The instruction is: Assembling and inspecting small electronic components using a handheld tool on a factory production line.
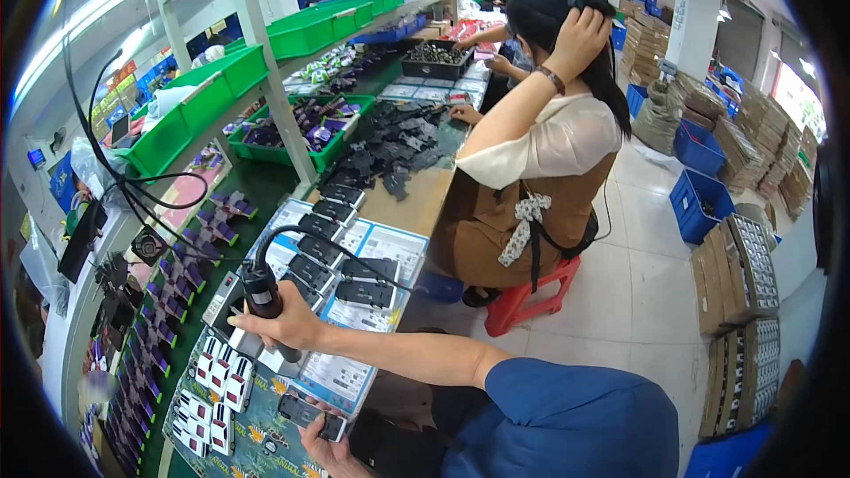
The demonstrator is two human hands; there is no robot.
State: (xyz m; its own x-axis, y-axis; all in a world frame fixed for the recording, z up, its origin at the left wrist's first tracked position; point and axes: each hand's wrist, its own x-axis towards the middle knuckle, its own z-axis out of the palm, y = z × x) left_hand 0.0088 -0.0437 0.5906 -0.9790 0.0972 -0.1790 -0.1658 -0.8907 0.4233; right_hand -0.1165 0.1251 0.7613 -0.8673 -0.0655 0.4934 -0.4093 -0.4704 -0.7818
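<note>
My right hand is wrapped round a black electric screwdriver with a cable at its top. The screwdriver stands nearly upright, its lower end above the bench. Low in the picture, my left hand grips a toy car with its dark underside turned up. The screwdriver's tip is too small to make out, and I cannot tell whether it touches the car. Left of the held car, several white toy cars stand in rows on a patterned mat. Beyond my right hand, several upturned cars with black bases lie on printed sheets.
A co-worker sits on a red stool to the right, one hand at the head. Loose black plastic parts are heaped farther along the bench. Green trays line the shelf. Purple toys stand on the green conveyor.
</note>
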